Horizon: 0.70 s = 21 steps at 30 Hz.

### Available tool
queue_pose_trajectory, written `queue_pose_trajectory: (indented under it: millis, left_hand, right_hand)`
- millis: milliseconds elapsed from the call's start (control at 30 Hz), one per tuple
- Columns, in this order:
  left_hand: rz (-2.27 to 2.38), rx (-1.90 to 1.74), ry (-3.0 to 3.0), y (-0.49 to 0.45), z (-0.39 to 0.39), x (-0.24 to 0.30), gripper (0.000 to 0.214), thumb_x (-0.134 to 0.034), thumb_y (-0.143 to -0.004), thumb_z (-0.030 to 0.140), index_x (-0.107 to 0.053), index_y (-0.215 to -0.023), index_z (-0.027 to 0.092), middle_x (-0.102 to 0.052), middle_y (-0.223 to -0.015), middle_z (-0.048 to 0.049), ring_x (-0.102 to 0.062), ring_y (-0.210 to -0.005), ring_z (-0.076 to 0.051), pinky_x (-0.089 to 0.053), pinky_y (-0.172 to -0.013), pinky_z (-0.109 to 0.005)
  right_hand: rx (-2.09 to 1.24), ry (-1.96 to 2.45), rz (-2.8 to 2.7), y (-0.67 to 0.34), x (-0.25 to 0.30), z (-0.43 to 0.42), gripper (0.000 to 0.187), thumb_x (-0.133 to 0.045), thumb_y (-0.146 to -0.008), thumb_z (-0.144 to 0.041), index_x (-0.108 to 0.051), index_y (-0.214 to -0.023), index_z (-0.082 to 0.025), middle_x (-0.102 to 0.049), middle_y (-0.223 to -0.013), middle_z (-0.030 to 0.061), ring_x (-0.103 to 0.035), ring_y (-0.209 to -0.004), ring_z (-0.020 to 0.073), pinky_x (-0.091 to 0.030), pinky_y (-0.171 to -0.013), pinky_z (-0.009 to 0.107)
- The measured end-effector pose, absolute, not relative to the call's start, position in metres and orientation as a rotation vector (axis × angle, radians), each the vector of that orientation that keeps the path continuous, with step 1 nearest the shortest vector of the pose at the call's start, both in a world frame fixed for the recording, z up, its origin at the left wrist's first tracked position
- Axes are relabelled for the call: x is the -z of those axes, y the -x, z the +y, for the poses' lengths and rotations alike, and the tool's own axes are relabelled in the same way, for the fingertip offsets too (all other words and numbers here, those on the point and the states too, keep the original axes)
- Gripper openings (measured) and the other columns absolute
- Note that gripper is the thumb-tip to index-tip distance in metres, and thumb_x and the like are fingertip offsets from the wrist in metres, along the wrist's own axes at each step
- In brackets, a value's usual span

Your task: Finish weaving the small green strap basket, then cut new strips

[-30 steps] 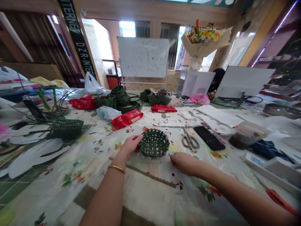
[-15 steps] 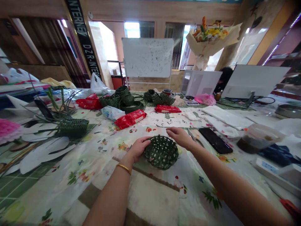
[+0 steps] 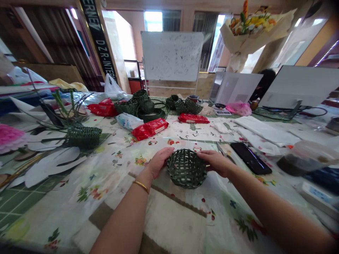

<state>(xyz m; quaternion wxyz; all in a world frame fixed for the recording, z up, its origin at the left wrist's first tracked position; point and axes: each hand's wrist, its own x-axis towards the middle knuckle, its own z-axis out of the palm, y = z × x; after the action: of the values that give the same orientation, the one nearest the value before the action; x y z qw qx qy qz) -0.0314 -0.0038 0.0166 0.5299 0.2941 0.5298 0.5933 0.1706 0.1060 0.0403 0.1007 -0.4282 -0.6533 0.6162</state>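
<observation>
Bridging left grip [image 3: 160, 162], right grip [image 3: 218, 163]: basket [image 3: 186, 171]

We hold the woven basket [image 3: 186, 171], left hand [image 3: 160, 162] at ten o'clock, right hand [image 3: 216, 163] at two; a phone [image 3: 251, 158] lies apart at three.

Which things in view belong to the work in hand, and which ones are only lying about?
In the work:
green woven basket, held at its sides by the left hand and right hand
probably the dark green coil, similar in colour

Apparently just lying about:
black phone
nearest red packet
pink bag
</observation>
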Motion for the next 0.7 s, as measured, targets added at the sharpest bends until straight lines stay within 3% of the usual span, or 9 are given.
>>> queue_pose_trajectory:
  millis: [100, 267, 533, 700]
  left_hand:
    - [1.263, -1.395, -0.687, 0.020, -0.003, -0.015, 0.045, -0.071, -0.068, 0.032, -0.061, -0.108, 0.016, -0.068, -0.095, -0.0060, -0.062, -0.076, -0.016, -0.048, -0.069, -0.028]
    - [1.330, -1.441, -0.597, 0.007, 0.001, -0.012, 0.032, -0.060, -0.071, 0.017, -0.062, -0.103, 0.016, -0.067, -0.078, -0.0024, -0.060, -0.063, -0.014, -0.047, -0.060, -0.026]
    - [1.320, -1.503, -0.515, 0.001, 0.003, -0.009, 0.021, -0.054, -0.075, 0.016, -0.064, -0.093, 0.017, -0.066, -0.071, -0.0014, -0.058, -0.054, -0.012, -0.045, -0.052, -0.024]
    - [1.299, -1.523, -0.475, 0.000, 0.003, -0.008, 0.019, -0.053, -0.076, 0.017, -0.063, -0.092, 0.017, -0.066, -0.072, -0.0020, -0.058, -0.053, -0.012, -0.044, -0.051, -0.023]
  right_hand:
    - [-2.007, 1.275, -1.904, -0.177, -0.048, 0.112, 0.027, -0.055, -0.085, -0.039, -0.064, -0.093, -0.014, -0.069, -0.090, 0.0099, -0.064, -0.068, 0.0158, -0.055, -0.062, 0.031]
    - [-2.265, 1.350, -1.895, -0.177, -0.061, 0.131, 0.028, -0.051, -0.089, -0.035, -0.064, -0.084, -0.011, -0.071, -0.074, 0.0097, -0.067, -0.060, 0.0176, -0.057, -0.061, 0.035]
    - [-2.283, 1.493, -2.307, -0.157, -0.087, 0.152, 0.024, -0.049, -0.088, -0.019, -0.062, -0.071, -0.011, -0.068, -0.056, 0.0076, -0.067, -0.053, 0.0180, -0.057, -0.057, 0.034]
    - [-2.252, 1.849, -2.504, -0.141, -0.098, 0.155, 0.030, -0.048, -0.089, -0.024, -0.061, -0.069, -0.007, -0.068, -0.057, 0.0132, -0.069, -0.057, 0.0221, -0.057, -0.052, 0.034]
